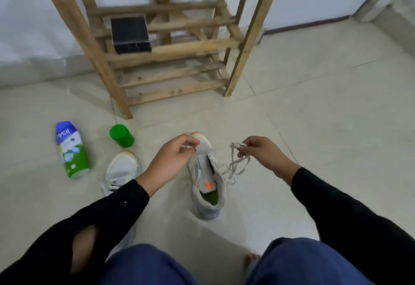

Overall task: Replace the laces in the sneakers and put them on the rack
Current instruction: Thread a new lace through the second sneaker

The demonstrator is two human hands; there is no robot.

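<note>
Two hands work over a grey sneaker (206, 185) standing on the floor (314, 127). The left hand (170, 158) closes its grip on one end of the lace (235, 165) above the toe. The right hand (262, 154) pinches the other end. A second sneaker (122, 170) lies just left. Beyond them stands the wooden rack (170, 53).

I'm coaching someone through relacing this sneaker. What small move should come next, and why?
Probably draw the lace clear of the sneaker: the right hand pinches its bunched end, the left hand pinches a strand near the toe, and most of it hangs loose alongside.
</note>
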